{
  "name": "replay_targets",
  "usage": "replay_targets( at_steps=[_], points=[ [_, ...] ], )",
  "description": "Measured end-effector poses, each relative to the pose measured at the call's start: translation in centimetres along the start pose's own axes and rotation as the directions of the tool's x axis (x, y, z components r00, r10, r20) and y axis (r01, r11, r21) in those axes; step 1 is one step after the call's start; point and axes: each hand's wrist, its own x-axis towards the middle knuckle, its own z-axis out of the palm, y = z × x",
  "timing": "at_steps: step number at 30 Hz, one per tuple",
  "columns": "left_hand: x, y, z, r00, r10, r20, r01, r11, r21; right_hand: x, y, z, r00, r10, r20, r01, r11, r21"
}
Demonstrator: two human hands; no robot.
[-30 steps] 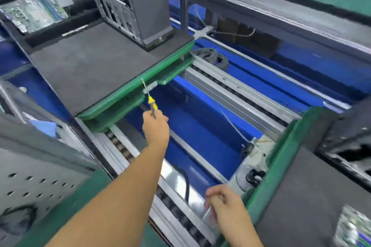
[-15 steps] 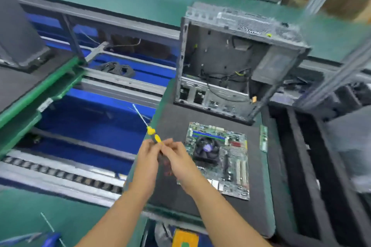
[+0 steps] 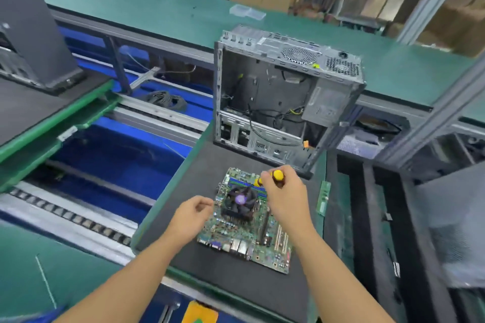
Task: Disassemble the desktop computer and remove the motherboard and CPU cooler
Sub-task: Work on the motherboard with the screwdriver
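A yellow screwdriver (image 3: 277,175) is gripped in the right hand (image 3: 284,200); the left hand (image 3: 193,215) is loosely curled, holding nothing. The motherboard (image 3: 245,241) is laid flat between the hands, cooler (image 3: 238,203) on top. The cooler should be unscrewed slowly, with the screwdriver kept straight.

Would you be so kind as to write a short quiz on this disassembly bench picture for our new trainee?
1. True or false: the CPU cooler sits on the motherboard.
2. Relative to the open computer case, the motherboard lies: A) inside it; B) on the dark mat in front of it; C) on top of it.
3. Fill in: the yellow-handled screwdriver is gripped by the person's ___ hand.
Key: 1 true; 2 B; 3 right, the right hand.
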Motion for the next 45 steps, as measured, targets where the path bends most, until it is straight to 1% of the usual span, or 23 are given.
replay_targets(
  at_steps=[1, 2, 4, 6, 8, 10, 13, 16, 20, 23, 25, 28, 30, 32, 34, 37, 39, 42, 44, 45],
  points=[
    [0.8, -0.5, 0.0, 0.997, -0.004, -0.079, 0.008, 0.999, 0.051, 0.5, 0.0, -0.4, 1.000, -0.030, 0.005, 0.030, 0.999, -0.028],
    [1.6, -0.7, 0.1, 0.995, 0.005, -0.103, 0.003, 0.997, 0.074, 1.0, 0.1, -0.7, 0.999, -0.043, 0.005, 0.044, 0.998, -0.045],
    [3.3, -0.6, 0.6, 0.995, 0.081, -0.053, -0.075, 0.991, 0.107, 1.8, 0.2, -0.8, 0.999, -0.054, -0.001, 0.054, 0.997, -0.062],
    [5.4, -0.4, 1.0, 0.984, 0.175, 0.040, -0.180, 0.963, 0.200, 2.7, 0.2, -0.4, 0.998, -0.057, 0.006, 0.057, 0.991, -0.121],
    [7.4, -0.5, 1.2, 0.977, 0.184, 0.112, -0.208, 0.939, 0.274, 3.7, 0.2, 0.6, 0.998, -0.060, 0.028, 0.064, 0.981, -0.183],
    [8.8, -1.0, 1.4, 0.975, 0.166, 0.147, -0.203, 0.934, 0.293, 4.6, 0.3, 1.8, 0.998, -0.044, 0.046, 0.052, 0.978, -0.202],
    [10.2, -2.0, 1.1, 0.958, 0.220, 0.182, -0.276, 0.879, 0.388, 5.6, 0.4, 3.5, 0.998, -0.028, 0.062, 0.042, 0.969, -0.242],
    [11.0, -2.7, 0.5, 0.942, 0.257, 0.218, -0.320, 0.883, 0.344, 6.8, 0.1, 4.6, 1.000, -0.009, 0.027, 0.016, 0.969, -0.245],
    [11.6, -2.7, -0.3, 0.909, 0.231, 0.346, -0.344, 0.886, 0.310, 7.9, -0.5, 5.2, 1.000, 0.005, -0.008, -0.007, 0.965, -0.261],
    [11.9, -2.4, -0.8, 0.891, 0.209, 0.403, -0.320, 0.918, 0.232, 8.4, -0.7, 5.6, 1.000, 0.006, 0.006, -0.004, 0.957, -0.291],
    [11.9, -2.3, -0.9, 0.867, 0.234, 0.440, -0.347, 0.917, 0.196, 8.7, -0.8, 5.8, 0.999, 0.000, 0.042, 0.015, 0.938, -0.345],
    [11.5, -2.7, -0.8, 0.854, 0.311, 0.416, -0.411, 0.894, 0.177, 9.0, -0.7, 6.6, 0.986, -0.001, 0.169, 0.077, 0.893, -0.444],
    [10.8, -3.2, -0.5, 0.860, 0.364, 0.356, -0.433, 0.891, 0.135, 8.9, -0.6, 7.3, 0.968, 0.012, 0.249, 0.115, 0.866, -0.487],
    [10.1, -3.8, -0.2, 0.863, 0.416, 0.287, -0.458, 0.883, 0.098, 9.0, -0.6, 7.9, 0.957, 0.033, 0.289, 0.127, 0.846, -0.518],
    [9.4, -4.1, 0.2, 0.861, 0.449, 0.237, -0.481, 0.872, 0.093, 9.1, -0.6, 8.3, 0.954, 0.041, 0.298, 0.133, 0.832, -0.538],
    [8.8, -4.4, 0.9, 0.860, 0.480, 0.175, -0.500, 0.861, 0.096, 9.4, -0.7, 8.3, 0.964, 0.005, 0.266, 0.152, 0.812, -0.564],
    [8.8, -4.1, 1.2, 0.883, 0.445, 0.148, -0.456, 0.889, 0.050, 9.4, -0.9, 7.9, 0.973, -0.033, 0.229, 0.157, 0.820, -0.550],
    [9.4, -3.0, 1.2, 0.926, 0.361, 0.111, -0.351, 0.931, -0.099, 9.3, -1.1, 7.4, 0.979, -0.065, 0.194, 0.160, 0.832, -0.531],
    [9.9, -2.3, 1.1, 0.925, 0.363, 0.112, -0.346, 0.927, -0.148, 9.2, -1.3, 7.5, 0.978, -0.079, 0.192, 0.171, 0.833, -0.526],
    [10.0, -2.0, 1.1, 0.915, 0.382, 0.128, -0.367, 0.921, -0.129, 9.0, -1.3, 7.6, 0.977, -0.077, 0.200, 0.174, 0.834, -0.524]
  ],
)
